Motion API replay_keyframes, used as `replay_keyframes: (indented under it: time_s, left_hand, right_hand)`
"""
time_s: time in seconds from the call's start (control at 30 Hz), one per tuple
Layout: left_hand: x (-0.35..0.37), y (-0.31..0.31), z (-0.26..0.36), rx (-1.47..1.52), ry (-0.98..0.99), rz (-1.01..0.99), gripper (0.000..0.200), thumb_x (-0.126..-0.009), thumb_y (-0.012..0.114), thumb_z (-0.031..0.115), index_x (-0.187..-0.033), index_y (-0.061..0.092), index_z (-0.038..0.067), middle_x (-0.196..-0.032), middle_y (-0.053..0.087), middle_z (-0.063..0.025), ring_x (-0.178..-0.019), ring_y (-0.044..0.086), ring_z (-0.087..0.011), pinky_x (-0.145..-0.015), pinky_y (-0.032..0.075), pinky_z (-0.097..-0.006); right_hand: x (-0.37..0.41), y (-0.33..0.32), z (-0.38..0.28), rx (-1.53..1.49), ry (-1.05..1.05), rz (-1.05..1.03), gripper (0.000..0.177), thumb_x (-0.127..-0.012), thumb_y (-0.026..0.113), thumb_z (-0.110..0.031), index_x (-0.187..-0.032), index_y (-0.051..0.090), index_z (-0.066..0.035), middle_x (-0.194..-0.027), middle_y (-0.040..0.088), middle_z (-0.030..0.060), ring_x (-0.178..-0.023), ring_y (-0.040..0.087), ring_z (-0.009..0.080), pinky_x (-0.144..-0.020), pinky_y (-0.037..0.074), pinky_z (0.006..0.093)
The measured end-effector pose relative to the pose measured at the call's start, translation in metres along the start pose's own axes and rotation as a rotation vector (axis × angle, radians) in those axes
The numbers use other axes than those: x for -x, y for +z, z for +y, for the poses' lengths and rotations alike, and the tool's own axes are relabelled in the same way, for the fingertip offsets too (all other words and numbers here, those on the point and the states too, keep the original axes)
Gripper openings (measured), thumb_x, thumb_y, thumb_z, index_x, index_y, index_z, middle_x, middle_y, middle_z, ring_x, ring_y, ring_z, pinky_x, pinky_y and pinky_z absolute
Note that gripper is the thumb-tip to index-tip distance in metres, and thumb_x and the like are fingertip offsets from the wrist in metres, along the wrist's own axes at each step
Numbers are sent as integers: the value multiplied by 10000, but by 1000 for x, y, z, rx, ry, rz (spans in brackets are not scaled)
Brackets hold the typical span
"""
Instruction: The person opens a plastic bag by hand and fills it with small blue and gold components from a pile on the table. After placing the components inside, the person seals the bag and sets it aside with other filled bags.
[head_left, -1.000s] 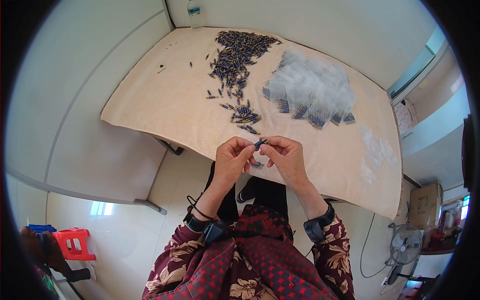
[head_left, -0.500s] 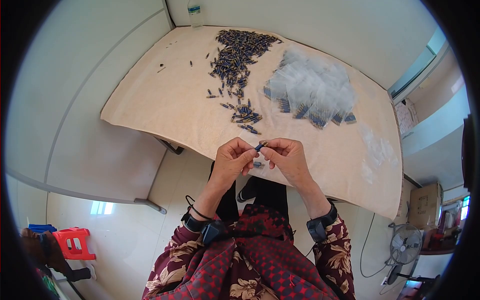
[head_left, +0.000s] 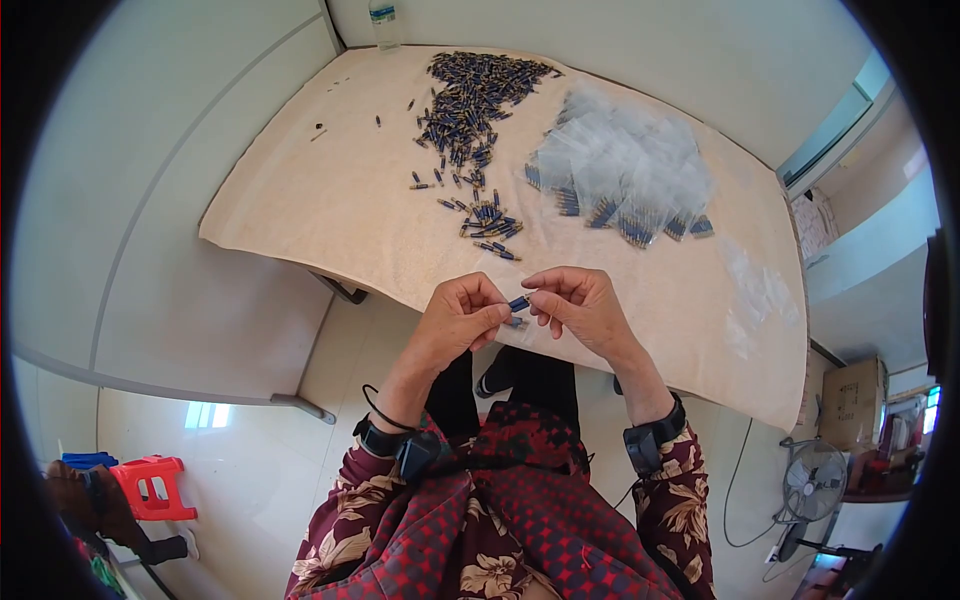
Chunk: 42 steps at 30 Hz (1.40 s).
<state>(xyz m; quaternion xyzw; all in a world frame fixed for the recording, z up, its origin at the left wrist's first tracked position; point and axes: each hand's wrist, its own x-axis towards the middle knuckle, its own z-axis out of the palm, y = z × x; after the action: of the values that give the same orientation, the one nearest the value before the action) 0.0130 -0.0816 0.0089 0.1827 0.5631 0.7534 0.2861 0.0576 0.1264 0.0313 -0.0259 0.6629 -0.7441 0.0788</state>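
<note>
Between my two hands, over the table's front edge, is a small dark blue connector (head_left: 518, 304) with a metallic end. My left hand (head_left: 462, 312) pinches its left end between thumb and fingertips. At its other end, the thumb and index finger of my right hand (head_left: 580, 308) are closed on it. Just below lies a clear bag (head_left: 517, 334) with blue pieces in it, partly hidden by my fingers. Beyond my hands, a few loose connectors (head_left: 495, 251) lie in front of a large pile of the same pieces (head_left: 475, 95).
Filled clear bags (head_left: 625, 165) are heaped right of the pile on the cloth-covered table (head_left: 330, 215). More thin clear bags (head_left: 752, 300) lie at the right. A bottle (head_left: 384, 25) stands at the back. On the floor are a red stool (head_left: 153, 488) and a fan (head_left: 812, 480).
The fingers of my right hand have opened out slightly and shifted, showing more of the connector. The view has moved a little.
</note>
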Motion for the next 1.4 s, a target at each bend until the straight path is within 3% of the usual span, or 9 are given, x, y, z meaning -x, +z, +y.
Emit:
replay_keyframes:
  time_s: [0.17, 0.3, 0.43, 0.53, 0.57, 0.67, 0.8, 0.93, 1.4]
  left_hand:
    - [-2, 8, 5, 2, -53, 2, 90, -877, 658, 41, -847, 582, 4, -678, 609, -37, -493, 496, -44, -395, 346, -178]
    - [-5, 12, 1, -68, -85, -58, 76, -904, 640, 75, -897, 592, 16, -761, 633, -41, -561, 523, -48, -430, 375, -164]
    - [-8, 21, -5, -139, 28, 125, 86, -894, 650, 72, -927, 602, 9, -802, 630, -20, -585, 529, -47, -472, 402, -181]
    - [-7, 23, -19, -613, 143, 125, 201, -846, 694, 84, -994, 591, -4, -807, 607, -30, -621, 539, -73, -533, 436, -226]
    - [-7, 27, -20, -614, 141, 122, 201, -846, 694, 84, -994, 591, -4, -807, 607, -30, -621, 539, -73, -533, 436, -226]
    - [-9, 39, -23, -897, 234, 119, 278, -771, 730, 123, -924, 538, -6, -814, 574, -143, -715, 588, -256, -628, 468, -359]
    - [-11, 47, -31, -1022, 271, 165, 287, -749, 729, 138, -890, 515, 8, -815, 549, -166, -762, 570, -343, -666, 465, -417]
    - [-14, 50, -36, -1136, 287, 197, 268, -740, 703, 106, -884, 499, 8, -816, 553, -170, -767, 576, -351, -659, 461, -435]
    - [-18, 39, -33, -939, 265, 216, 90, -744, 621, 29, -767, 543, -11, -702, 574, -171, -635, 578, -335, -566, 448, -406]
  right_hand:
    - [7, -8, -3, 11, 17, -59, 136, -889, 667, -82, -968, 670, 28, -776, 664, 51, -639, 605, 71, -485, 472, 186]
    - [23, -14, -3, 89, 9, 31, 93, -885, 667, -68, -897, 659, 25, -772, 667, 56, -643, 619, 73, -486, 482, 186]
    - [42, -27, 2, 98, -44, 219, 77, -886, 658, -46, -874, 650, 29, -759, 673, 88, -611, 630, 92, -459, 480, 194]
    - [53, -38, 14, 75, 35, 322, 97, -884, 667, -67, -872, 647, 27, -749, 671, 90, -611, 635, 96, -455, 486, 198]
    - [54, -38, 18, 73, 36, 325, 97, -884, 667, -67, -872, 647, 27, -749, 671, 90, -611, 635, 96, -455, 486, 198]
    - [55, -35, 27, 66, 91, 328, 109, -883, 667, -78, -857, 636, 22, -740, 667, 88, -605, 636, 96, -453, 489, 199]
    - [50, -28, 31, 61, 103, 321, 115, -883, 665, -83, -845, 626, 18, -737, 666, 87, -600, 636, 94, -453, 491, 197]
    - [44, -23, 34, 59, 124, 334, 116, -883, 662, -84, -837, 619, 14, -738, 667, 86, -595, 633, 90, -453, 493, 198]
    - [35, -8, 43, -69, 91, 383, 112, -880, 660, -82, -850, 627, 21, -742, 670, 73, -606, 641, 87, -504, 527, 212]
